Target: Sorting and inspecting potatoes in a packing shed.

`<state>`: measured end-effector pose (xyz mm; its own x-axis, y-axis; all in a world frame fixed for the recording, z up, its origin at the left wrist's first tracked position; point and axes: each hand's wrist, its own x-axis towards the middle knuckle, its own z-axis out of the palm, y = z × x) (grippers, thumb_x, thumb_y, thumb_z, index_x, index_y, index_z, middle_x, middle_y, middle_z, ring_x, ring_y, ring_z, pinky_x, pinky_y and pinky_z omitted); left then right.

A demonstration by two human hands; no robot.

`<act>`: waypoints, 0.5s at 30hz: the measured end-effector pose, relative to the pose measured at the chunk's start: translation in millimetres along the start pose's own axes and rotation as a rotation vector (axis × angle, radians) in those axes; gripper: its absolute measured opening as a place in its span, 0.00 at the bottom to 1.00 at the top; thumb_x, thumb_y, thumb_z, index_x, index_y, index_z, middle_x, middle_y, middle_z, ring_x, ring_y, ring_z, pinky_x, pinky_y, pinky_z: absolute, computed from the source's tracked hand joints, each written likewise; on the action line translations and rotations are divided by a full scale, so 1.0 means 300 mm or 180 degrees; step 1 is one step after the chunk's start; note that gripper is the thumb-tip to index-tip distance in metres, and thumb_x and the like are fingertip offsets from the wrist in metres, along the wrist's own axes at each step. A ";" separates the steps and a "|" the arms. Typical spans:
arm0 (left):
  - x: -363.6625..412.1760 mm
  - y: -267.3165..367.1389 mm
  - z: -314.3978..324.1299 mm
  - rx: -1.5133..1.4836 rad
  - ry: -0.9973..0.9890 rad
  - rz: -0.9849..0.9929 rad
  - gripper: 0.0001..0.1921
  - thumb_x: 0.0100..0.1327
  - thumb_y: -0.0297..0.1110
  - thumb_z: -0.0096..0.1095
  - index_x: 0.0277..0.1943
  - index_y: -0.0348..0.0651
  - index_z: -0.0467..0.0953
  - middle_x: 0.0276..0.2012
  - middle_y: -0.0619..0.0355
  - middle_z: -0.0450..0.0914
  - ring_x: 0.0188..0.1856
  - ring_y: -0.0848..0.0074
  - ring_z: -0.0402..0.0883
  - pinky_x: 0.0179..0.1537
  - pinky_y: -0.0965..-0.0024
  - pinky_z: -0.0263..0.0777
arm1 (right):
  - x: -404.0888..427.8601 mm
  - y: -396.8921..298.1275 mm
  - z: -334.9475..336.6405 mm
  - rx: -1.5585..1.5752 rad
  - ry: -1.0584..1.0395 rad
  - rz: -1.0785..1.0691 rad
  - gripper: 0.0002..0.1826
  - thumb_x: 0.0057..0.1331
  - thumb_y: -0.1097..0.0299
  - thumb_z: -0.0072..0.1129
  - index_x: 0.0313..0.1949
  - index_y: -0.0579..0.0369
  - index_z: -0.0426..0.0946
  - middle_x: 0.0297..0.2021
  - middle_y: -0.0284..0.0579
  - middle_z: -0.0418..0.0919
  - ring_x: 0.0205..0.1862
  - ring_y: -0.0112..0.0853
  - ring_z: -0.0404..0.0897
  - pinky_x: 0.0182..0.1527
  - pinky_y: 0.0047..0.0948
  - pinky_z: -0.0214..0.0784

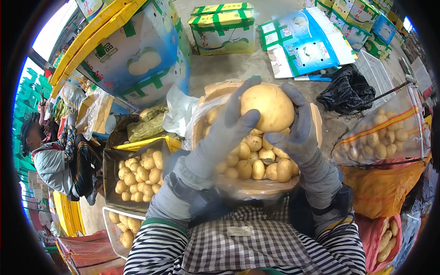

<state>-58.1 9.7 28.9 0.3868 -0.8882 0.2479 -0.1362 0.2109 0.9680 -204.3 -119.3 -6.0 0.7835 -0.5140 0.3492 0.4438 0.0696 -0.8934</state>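
A large yellow potato (268,106) is held up between my two grey-gloved hands. My left hand (235,111) grips its left side, the thumb across the front. Around the right edge curl the fingers of my right hand (298,125), with that thumb below the potato. Beneath them, a tan plastic-lined tub (256,189) sits at my lap, full of smaller potatoes (254,141). My hands and forearms cover parts of its sides.
Left, a dark-lined crate (109,178) and a white crate (110,237) hold potatoes. Potato bags (381,137) stand right, near a black plastic bag (347,90). Ahead are a taped carton (222,36), flattened cardboard (304,41) and stacked boxes (137,58). Another person (51,168) sits left.
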 end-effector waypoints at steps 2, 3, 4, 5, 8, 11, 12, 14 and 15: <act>0.001 0.017 -0.005 -0.0595 -0.0205 -0.0373 0.40 0.64 0.38 0.68 0.74 0.36 0.55 0.67 0.48 0.65 0.68 0.67 0.66 0.68 0.65 0.62 | 0.003 -0.011 -0.026 -0.2058 -0.0300 -0.0968 0.48 0.55 0.74 0.74 0.71 0.67 0.53 0.67 0.57 0.60 0.69 0.43 0.65 0.69 0.38 0.62; -0.003 0.024 -0.008 -0.0584 -0.0189 -0.0373 0.40 0.64 0.38 0.68 0.74 0.36 0.55 0.67 0.48 0.65 0.68 0.67 0.66 0.68 0.65 0.62 | 0.004 -0.014 -0.016 -0.2043 -0.0312 -0.0973 0.48 0.55 0.74 0.74 0.71 0.67 0.53 0.67 0.57 0.60 0.69 0.43 0.65 0.69 0.38 0.62; -0.007 0.030 -0.011 -0.0871 -0.0195 -0.0380 0.42 0.62 0.37 0.69 0.74 0.36 0.55 0.66 0.47 0.65 0.68 0.66 0.66 0.69 0.64 0.61 | 0.004 -0.021 -0.003 -0.1974 -0.0276 -0.0883 0.49 0.56 0.72 0.74 0.71 0.67 0.52 0.67 0.58 0.61 0.69 0.43 0.65 0.69 0.38 0.62; -0.009 0.037 -0.011 -0.1169 -0.0214 -0.0379 0.43 0.60 0.36 0.70 0.74 0.36 0.55 0.66 0.47 0.65 0.68 0.66 0.66 0.69 0.64 0.60 | 0.004 -0.034 0.006 -0.1922 -0.0232 -0.0795 0.50 0.56 0.70 0.74 0.71 0.68 0.52 0.67 0.58 0.61 0.69 0.43 0.65 0.69 0.38 0.62; -0.008 0.048 -0.009 -0.1321 -0.0295 -0.0254 0.44 0.57 0.34 0.70 0.74 0.36 0.55 0.66 0.46 0.65 0.69 0.65 0.66 0.70 0.63 0.59 | 0.011 -0.069 0.010 -0.1289 -0.0320 -0.0376 0.50 0.56 0.70 0.75 0.72 0.66 0.52 0.67 0.56 0.62 0.68 0.43 0.66 0.69 0.38 0.63; -0.004 0.006 -0.011 -0.1551 -0.0318 -0.0129 0.44 0.58 0.36 0.70 0.74 0.35 0.55 0.66 0.45 0.65 0.68 0.64 0.67 0.70 0.62 0.60 | 0.002 -0.044 -0.016 -0.0492 -0.0210 0.0076 0.49 0.55 0.71 0.75 0.71 0.65 0.53 0.66 0.54 0.64 0.66 0.41 0.69 0.66 0.37 0.68; -0.004 0.000 -0.005 -0.1539 -0.0318 -0.0126 0.44 0.58 0.36 0.70 0.74 0.35 0.55 0.66 0.45 0.65 0.68 0.64 0.67 0.70 0.62 0.60 | 0.004 -0.052 -0.016 -0.0484 -0.0212 0.0066 0.49 0.55 0.71 0.75 0.71 0.65 0.53 0.66 0.54 0.64 0.66 0.41 0.69 0.66 0.37 0.68; -0.010 -0.017 0.007 -0.2810 -0.0250 -0.0282 0.39 0.62 0.41 0.67 0.71 0.34 0.60 0.62 0.43 0.71 0.66 0.61 0.71 0.68 0.61 0.65 | 0.009 -0.068 -0.015 0.0282 -0.0410 0.0220 0.45 0.57 0.74 0.72 0.70 0.64 0.56 0.63 0.50 0.69 0.61 0.36 0.74 0.62 0.34 0.72; -0.012 -0.050 -0.010 -0.2801 -0.0253 -0.0277 0.39 0.62 0.41 0.67 0.71 0.34 0.60 0.62 0.43 0.71 0.66 0.61 0.71 0.68 0.61 0.65 | 0.008 -0.070 -0.012 0.0286 -0.0413 0.0210 0.45 0.57 0.74 0.72 0.70 0.64 0.56 0.63 0.50 0.69 0.61 0.36 0.74 0.62 0.34 0.72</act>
<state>-54.8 10.8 13.7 0.2941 -0.9345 0.2003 0.6539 0.3496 0.6710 -213.4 -125.2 12.5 0.8593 -0.3914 0.3294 0.4221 0.1789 -0.8887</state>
